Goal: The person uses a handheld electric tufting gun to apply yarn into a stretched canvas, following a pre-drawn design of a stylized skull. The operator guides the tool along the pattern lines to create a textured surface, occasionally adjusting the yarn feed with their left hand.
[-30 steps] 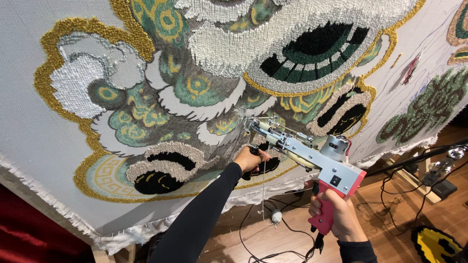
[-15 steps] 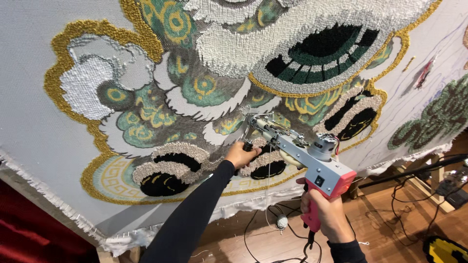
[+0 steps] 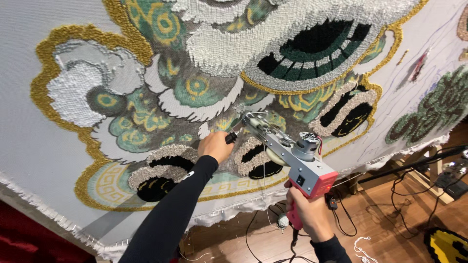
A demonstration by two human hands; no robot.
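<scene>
- My left hand (image 3: 215,145) is clenched around the black front handle (image 3: 230,138) of the tufting gun (image 3: 287,156), knuckles close against the cloth.
- My right hand (image 3: 309,214) grips the gun's red rear grip (image 3: 297,214) from below, fingers wrapped fully round it.
- The tufting gun sits between my two hands, its metal body slanting up and to the left; its needle end (image 3: 242,113) meets the stretched backing cloth (image 3: 34,146), though I cannot tell if the needle is through the weave.
- A small motor with red wires (image 3: 308,141) stands on top of the gun, just above the red housing.
- A thin strand of yarn (image 3: 263,175) hangs down from the gun's underside.
- The gun's tip lies in the green and yellow scrollwork (image 3: 146,124) of the tufted design, just above a black oval patch ringed in beige pile (image 3: 258,163).
- Up and right of the gun is a large dark green and black striped shape (image 3: 317,48), edged by a golden yellow line.
- Left of the gun, a white tufted cloud (image 3: 73,92) sits inside a golden outline (image 3: 41,63).
- Below the gun, black cables (image 3: 404,180) trail over the wooden floor (image 3: 390,229).
- At the lower right corner lies a yellow and black rug piece (image 3: 446,246), well apart from the gun.
</scene>
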